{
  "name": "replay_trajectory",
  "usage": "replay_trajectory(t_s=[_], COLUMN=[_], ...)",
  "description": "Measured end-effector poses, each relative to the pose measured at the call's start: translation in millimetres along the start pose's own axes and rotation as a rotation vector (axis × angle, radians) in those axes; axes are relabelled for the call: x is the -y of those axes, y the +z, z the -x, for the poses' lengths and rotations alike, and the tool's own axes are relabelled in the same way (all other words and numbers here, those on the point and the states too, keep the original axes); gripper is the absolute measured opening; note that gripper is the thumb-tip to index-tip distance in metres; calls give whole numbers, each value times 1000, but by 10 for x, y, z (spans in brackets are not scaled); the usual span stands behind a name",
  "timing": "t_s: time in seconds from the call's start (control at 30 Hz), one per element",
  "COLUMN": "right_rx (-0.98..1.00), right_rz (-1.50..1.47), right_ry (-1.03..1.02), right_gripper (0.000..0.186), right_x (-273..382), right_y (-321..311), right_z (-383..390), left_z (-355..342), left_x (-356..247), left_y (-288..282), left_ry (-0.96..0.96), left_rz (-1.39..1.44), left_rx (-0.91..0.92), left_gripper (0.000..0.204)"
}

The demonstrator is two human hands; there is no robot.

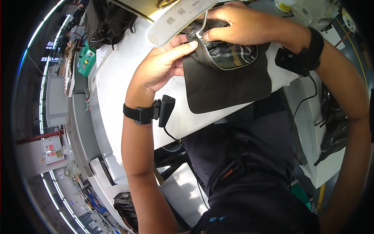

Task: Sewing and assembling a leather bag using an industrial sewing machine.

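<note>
Beside the open zipper [208,54], the left hand [165,60] pinches the edge of a dark brown flap bag [228,87], thumb uppermost; the right hand [239,29] rests its thumb opposite, its grip partly hidden. Patterned lining [233,54] shows; the bag sits over the white surface [117,89], near a pale machine arm [175,20].

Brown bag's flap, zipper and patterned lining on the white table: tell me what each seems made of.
Flap: leather or a coated imitation, matte and smooth; it lies as one plain sheet without visible weave.
Zipper: probably metal, given its bright silvery teeth, though plated plastic is possible.
Patterned lining: likely thin woven fabric, judging by its soft folds.
</note>
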State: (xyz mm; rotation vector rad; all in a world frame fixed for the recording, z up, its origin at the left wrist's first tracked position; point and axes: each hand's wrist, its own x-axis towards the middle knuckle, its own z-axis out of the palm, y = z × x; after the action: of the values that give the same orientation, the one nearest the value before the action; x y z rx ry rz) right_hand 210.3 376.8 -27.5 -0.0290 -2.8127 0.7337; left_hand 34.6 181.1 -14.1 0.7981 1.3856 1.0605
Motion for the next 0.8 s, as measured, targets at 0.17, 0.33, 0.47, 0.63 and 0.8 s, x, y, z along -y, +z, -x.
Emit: replay_trajectory(t_s=[0.17, 0.33, 0.47, 0.63, 0.8], right_rx=[31, 75, 21, 20, 72], right_rz=[68, 22, 61, 214, 32], right_ry=[-172, 51, 13, -137, 113], right_gripper=[44, 49, 51, 52, 55], right_x=[10, 14, 0, 32, 87], right_y=[18, -2, 46, 34, -58], right_z=[-25, -7, -23, -26, 3], left_z=[-20, -47, -44, -15, 32], left_x=[-9, 11, 53, 47, 17], left_y=[-22, 4, 93, 183, 239], left_ry=[-16, -21, 3, 39, 59], left_rz=[68, 187, 179, 150, 143], left_rx=[3, 19, -133, -179, -144], left_gripper=[34, 28, 27, 28, 31])
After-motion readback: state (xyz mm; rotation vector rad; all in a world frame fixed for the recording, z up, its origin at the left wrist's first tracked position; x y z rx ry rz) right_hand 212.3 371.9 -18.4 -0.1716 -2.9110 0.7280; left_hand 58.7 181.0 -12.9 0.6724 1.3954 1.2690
